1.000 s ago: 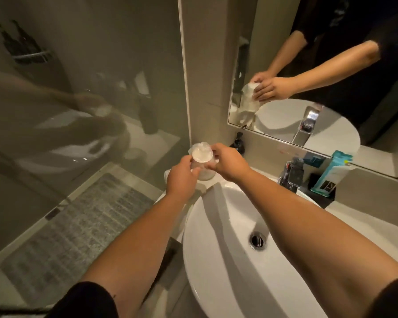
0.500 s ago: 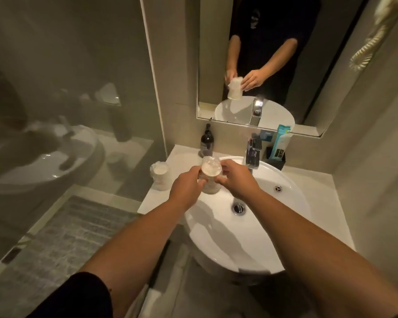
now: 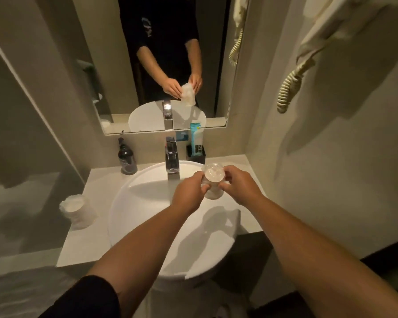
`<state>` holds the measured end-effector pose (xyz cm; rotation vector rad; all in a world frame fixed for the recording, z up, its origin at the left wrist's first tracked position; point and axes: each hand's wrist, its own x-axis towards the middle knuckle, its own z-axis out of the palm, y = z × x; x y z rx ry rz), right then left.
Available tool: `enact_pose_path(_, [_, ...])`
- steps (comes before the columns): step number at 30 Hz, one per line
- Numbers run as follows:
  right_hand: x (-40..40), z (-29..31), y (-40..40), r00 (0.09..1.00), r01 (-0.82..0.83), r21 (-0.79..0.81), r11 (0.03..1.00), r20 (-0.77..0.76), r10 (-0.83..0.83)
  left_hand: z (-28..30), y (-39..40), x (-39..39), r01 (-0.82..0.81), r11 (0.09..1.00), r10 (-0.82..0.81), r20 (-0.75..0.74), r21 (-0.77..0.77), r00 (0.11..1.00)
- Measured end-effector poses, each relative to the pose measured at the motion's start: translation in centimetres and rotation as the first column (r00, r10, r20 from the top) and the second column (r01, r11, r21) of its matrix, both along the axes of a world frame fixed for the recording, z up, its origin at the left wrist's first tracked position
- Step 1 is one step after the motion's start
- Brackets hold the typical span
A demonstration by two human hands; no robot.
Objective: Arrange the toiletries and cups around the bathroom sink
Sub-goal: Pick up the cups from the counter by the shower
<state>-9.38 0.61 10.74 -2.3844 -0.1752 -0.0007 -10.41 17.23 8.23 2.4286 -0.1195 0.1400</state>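
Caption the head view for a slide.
Both hands hold a wrapped cup above the sink, right of the faucet.

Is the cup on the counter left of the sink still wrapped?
Wrapped. The cup stands on the counter with crinkled plastic film across its top and down its sides, apart from both hands.

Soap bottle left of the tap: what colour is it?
Dark, near black, soap bottle, seen in the head view.

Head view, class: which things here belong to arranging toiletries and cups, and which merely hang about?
Job:
left hand
right hand
wrapped cup, held by both
second wrapped cup
dark pump bottle
toiletry packet

Bystanders:
tap
mirror
coiled cord
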Motion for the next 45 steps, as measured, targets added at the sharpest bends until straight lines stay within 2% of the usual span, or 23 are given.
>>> enact_pose_path(6, [6.1, -0.8, -4.4, 0.999, 0.046, 0.054, 0.997, -0.025, -0.045, -0.7, -4.2, 6.8, 0.062, 0.998, -0.062, -0.003, 0.025, 0.998])
enact_pose_path(14, [17.3, -3.3, -5.4, 0.998, -0.005, 0.094, 0.996, -0.066, 0.011, -2.6, -5.8, 16.5, -0.026, 0.998, 0.029, -0.045, 0.060, 0.999])
enact_pose_path(22, [23.4, -8.9, -5.6, 0.986, 0.023, 0.095, 0.995, -0.165, -0.007, -7.5, -6.7, 22.0, -0.041, 0.999, 0.046, -0.152, 0.032, 0.987])
enact_pose_path(26, [25.5, -11.3, -5.7, 0.980, 0.045, 0.104, 0.994, -0.197, -0.024, -9.5, -7.4, 24.0, -0.066, 0.997, 0.070, -0.214, 0.026, 0.974])
enact_pose_path(37, [28.0, -15.0, -5.6, 0.972, 0.069, 0.128, 0.989, -0.231, -0.038, -11.3, -8.6, 26.8, -0.042, 0.955, 0.146, -0.338, 0.295, 0.930])
enact_pose_path(45, [28.4, -15.3, -5.5, 0.972, 0.057, 0.083, 0.995, -0.233, -0.036, -11.3, -8.9, 26.8, -0.084, 0.951, 0.189, -0.347, 0.297, 0.919])
